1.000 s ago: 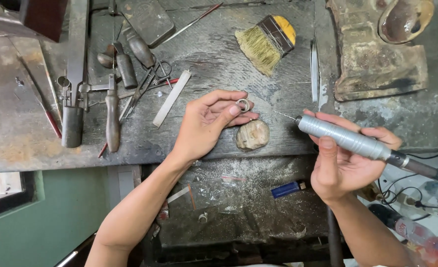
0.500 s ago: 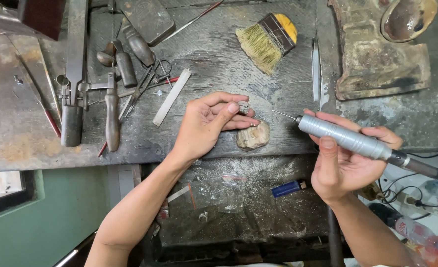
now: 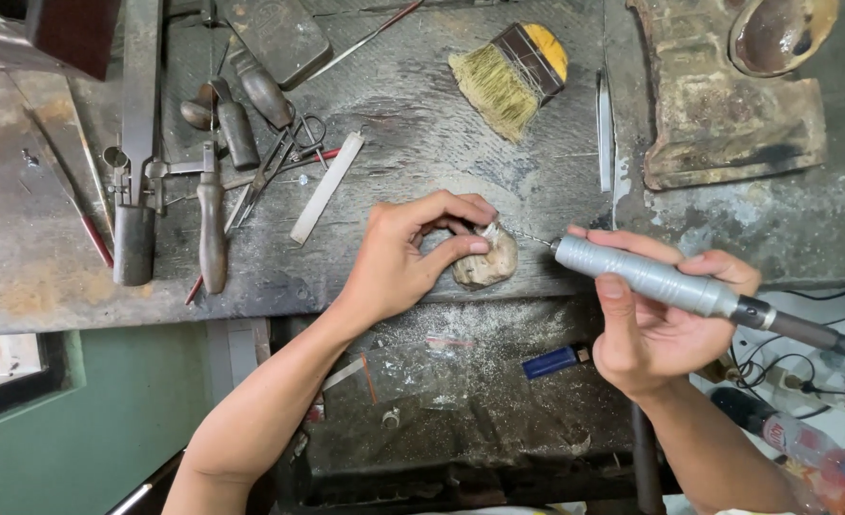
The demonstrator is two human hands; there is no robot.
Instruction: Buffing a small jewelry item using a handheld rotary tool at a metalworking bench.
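**Rotary Tool Meets a Small Piece at the Bench Peg**

The worn, grey workbench fills most of the view, its surface scarred and dusty. A lower tray sits beneath its front edge, probably to catch filings, with a blue lighter lying in it. Across the bench top lie pliers and files to the left and a yellow-handled brush at the back, all within easy reach. The right hand is closed firmly around a grey rotary handpiece, thumb along its barrel for control, its thin bit aimed leftward. The rounded bench peg juts from the bench edge as a steady rest. The left hand pinches a tiny pale metal piece between thumb and fingertips, braced on the peg where the bit touches it.
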